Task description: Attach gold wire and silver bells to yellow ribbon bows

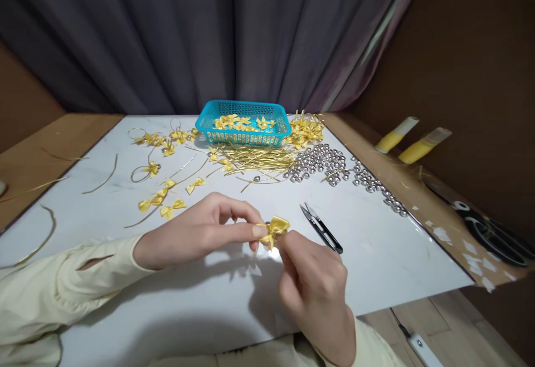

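Above the front middle of the white board, my left hand (209, 225) pinches a small yellow ribbon bow (278, 225) between thumb and fingers. A silver bead shows at the bow's left side, partly behind my left fingertips. My right hand (315, 278) is closed against the bow's right edge, where a bit of gold cord shows; its fingertips are hidden behind the knuckles. Thread snips (321, 228) with black handles lie just beyond my right hand. Loose yellow bows (163, 197) and a gold cord lie past my left wrist.
A blue plastic basket (242, 140) holding yellow bows stands at the back. Before it lie gold cords (259, 159); to the right, silver beads (321, 161) and piled bows (307, 130). Black scissors (493, 239) and two yellow-filled tubes (424, 145) are at the right edge.
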`<state>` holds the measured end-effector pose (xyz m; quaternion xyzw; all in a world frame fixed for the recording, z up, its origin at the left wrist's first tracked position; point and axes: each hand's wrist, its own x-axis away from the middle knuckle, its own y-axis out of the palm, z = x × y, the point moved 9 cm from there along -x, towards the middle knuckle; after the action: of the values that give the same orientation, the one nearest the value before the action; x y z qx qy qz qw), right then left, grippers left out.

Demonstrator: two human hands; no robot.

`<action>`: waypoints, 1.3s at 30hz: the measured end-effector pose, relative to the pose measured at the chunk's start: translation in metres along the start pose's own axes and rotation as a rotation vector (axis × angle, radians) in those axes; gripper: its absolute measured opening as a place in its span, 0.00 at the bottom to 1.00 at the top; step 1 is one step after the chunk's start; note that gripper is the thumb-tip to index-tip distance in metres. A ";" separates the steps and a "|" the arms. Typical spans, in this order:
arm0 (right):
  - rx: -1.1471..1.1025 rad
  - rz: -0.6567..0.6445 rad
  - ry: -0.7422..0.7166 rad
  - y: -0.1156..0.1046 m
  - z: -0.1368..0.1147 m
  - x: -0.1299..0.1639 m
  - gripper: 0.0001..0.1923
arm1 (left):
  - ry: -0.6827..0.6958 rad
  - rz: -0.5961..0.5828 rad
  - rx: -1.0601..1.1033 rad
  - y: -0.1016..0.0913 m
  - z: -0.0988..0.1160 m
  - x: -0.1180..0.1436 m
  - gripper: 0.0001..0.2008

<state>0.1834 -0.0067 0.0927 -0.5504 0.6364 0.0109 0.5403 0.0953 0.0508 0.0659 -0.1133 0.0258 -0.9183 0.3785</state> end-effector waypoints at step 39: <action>-0.187 -0.257 0.162 0.018 0.018 0.003 0.09 | 0.077 0.204 -0.257 -0.016 0.008 0.006 0.12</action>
<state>0.1837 0.0096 0.0727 -0.6743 0.5983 -0.0433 0.4306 0.0816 0.0582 0.0776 -0.1224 0.1688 -0.8678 0.4510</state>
